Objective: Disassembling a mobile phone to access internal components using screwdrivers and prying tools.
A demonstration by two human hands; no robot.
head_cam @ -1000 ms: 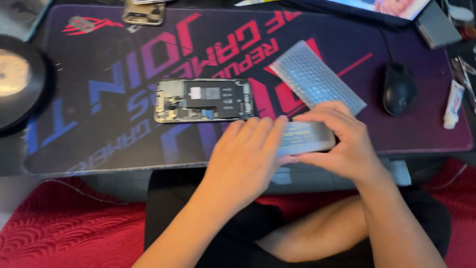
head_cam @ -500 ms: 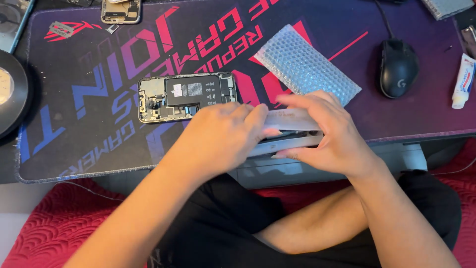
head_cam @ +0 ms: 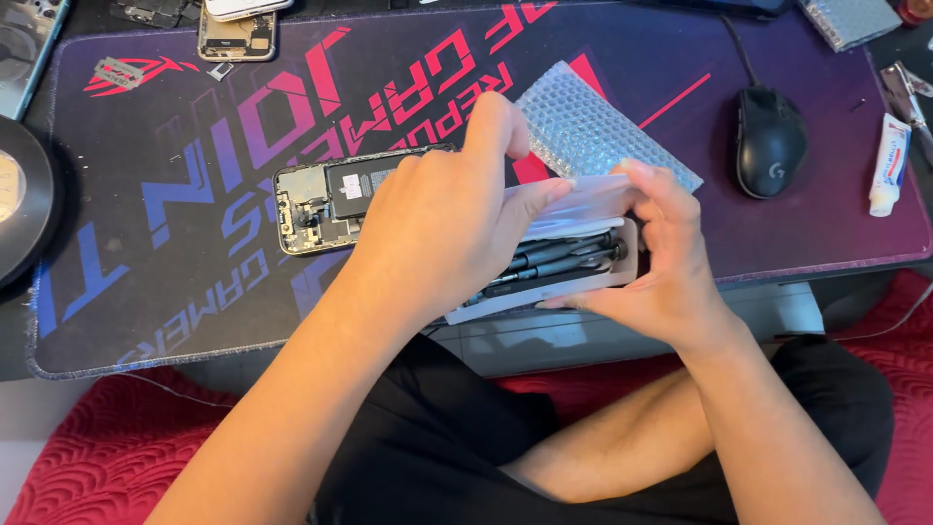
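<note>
1. You sit cross-legged in black clothing on a red patterned cover (head_cam: 92, 457), both forearms reaching up toward the desk edge.
2. Your right hand (head_cam: 649, 262) cradles a slim white tool case (head_cam: 573, 275) from below and from its right end, thumb and fingers curled around it; the case hangs just over the near edge of the dark desk mat (head_cam: 175, 292).
3. Dark, pen-like tools (head_cam: 564, 258) lie side by side inside the case, visible between your two hands.
4. Your left hand (head_cam: 442, 228) covers the case's left half from above, thumb pressed on the pale lid (head_cam: 593, 204) and fingers bent over it; the lid is lifted a little off the tray. How firmly the left fingers pinch cannot be told, as the knuckles hide them.
5. Just left of your left hand, touching its far side in view, an opened phone (head_cam: 326, 199) lies flat on the mat with its insides exposed.
6. Just beyond the case, a bubble-wrap pouch (head_cam: 593, 126) rests at an angle on the mat.
7. To the right, well apart from the hands, a black computer mouse (head_cam: 770, 141) sits on the mat, its cable running away from you.
8. At the right edge lies a small white tube (head_cam: 889, 165).
9. At the far left corner of the mat, a second opened phone body (head_cam: 236, 37) lies near a razor blade (head_cam: 119, 73).
</note>
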